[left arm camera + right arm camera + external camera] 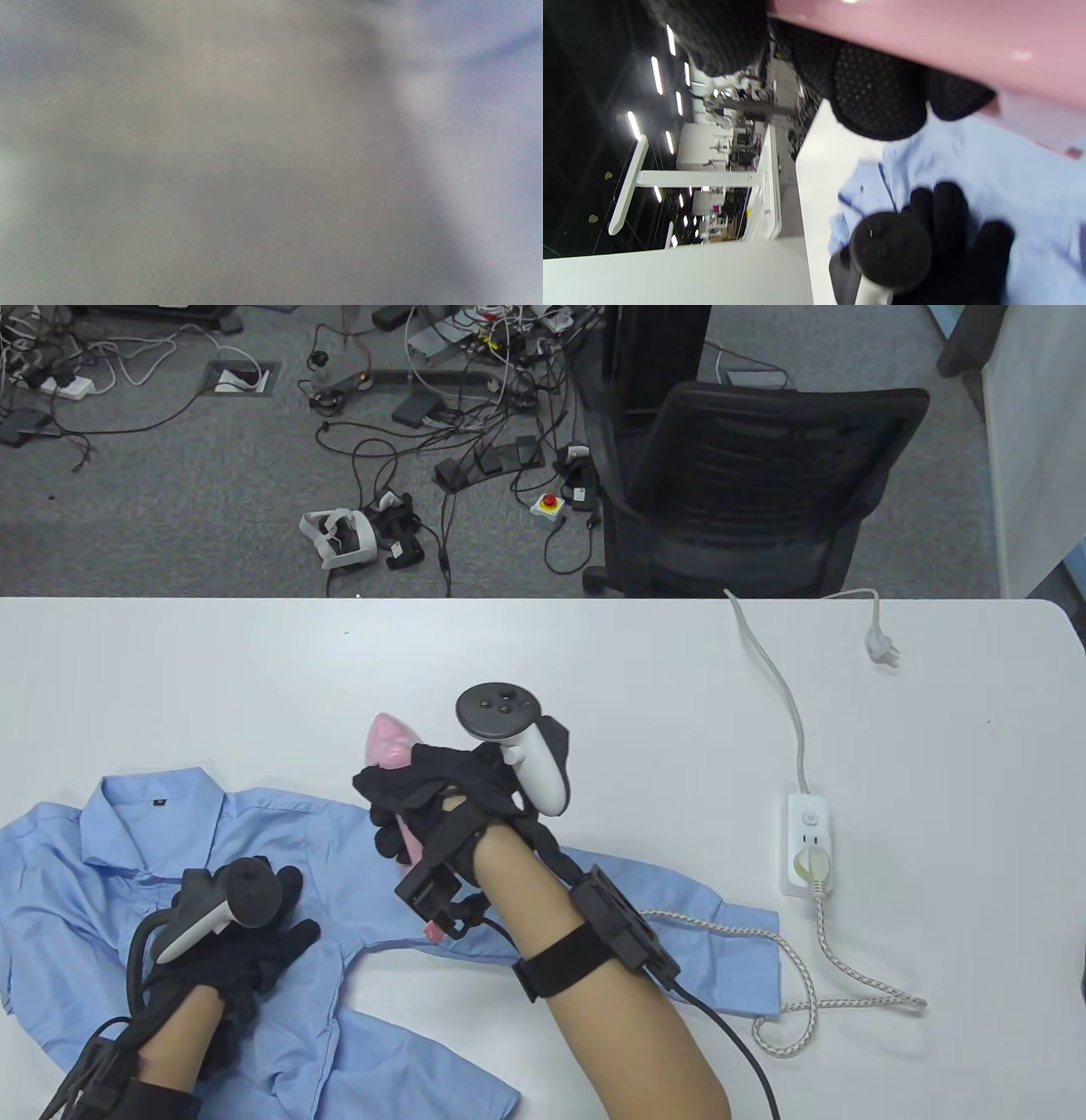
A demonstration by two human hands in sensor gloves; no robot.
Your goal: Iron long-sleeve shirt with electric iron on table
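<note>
Where the table's (594, 661) near left holds it, blue shirt (102, 857) lies spread, collar far-left. Left hand (254, 942) rests flat on its chest, fingers open. Right hand (441, 806) grips pink iron (389, 742) over the shoulder. Right: white power strip (808, 844), braided cord (814, 976).

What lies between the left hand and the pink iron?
In the table view, only blue shirt fabric lies between the left hand and the pink iron.
</note>
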